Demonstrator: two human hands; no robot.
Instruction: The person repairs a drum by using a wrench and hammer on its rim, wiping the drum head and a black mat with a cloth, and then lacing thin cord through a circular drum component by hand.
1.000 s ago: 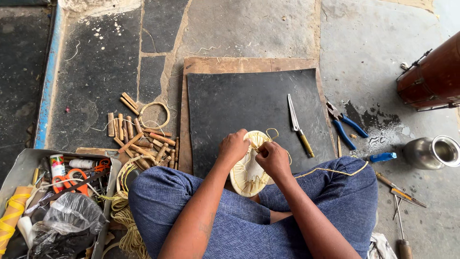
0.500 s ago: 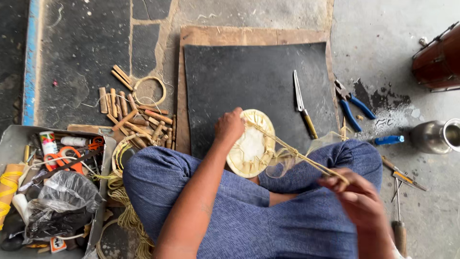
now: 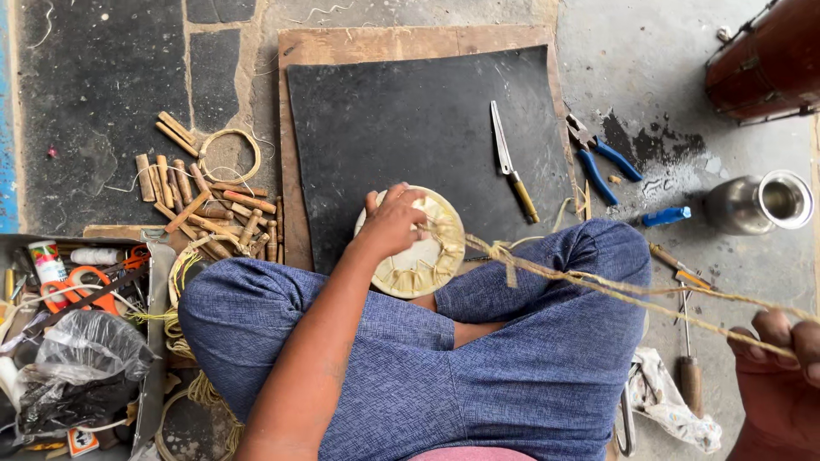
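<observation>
On lap, left hand (image 3: 395,224) grip grasping woven disc (image 3: 416,248), right hand (image 3: 781,367) grip pinching taut strand (image 3: 615,290) far right.

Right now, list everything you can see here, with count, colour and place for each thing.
woven disc: one, pale straw, on the lap at the mat's near edge
fibre strand: one, tan, stretched from disc to right hand
black mat: one, on a wooden board on the floor
knife: one, yellow handle, on the mat's right side
pliers: one, blue handles, right of the mat
metal pot: one, silver, far right
bamboo pieces: many, brown, left of the mat
tool tray: one, grey, lower left
left hand: on the disc, holding it
right hand: lower right, pulling the strand taut
</observation>
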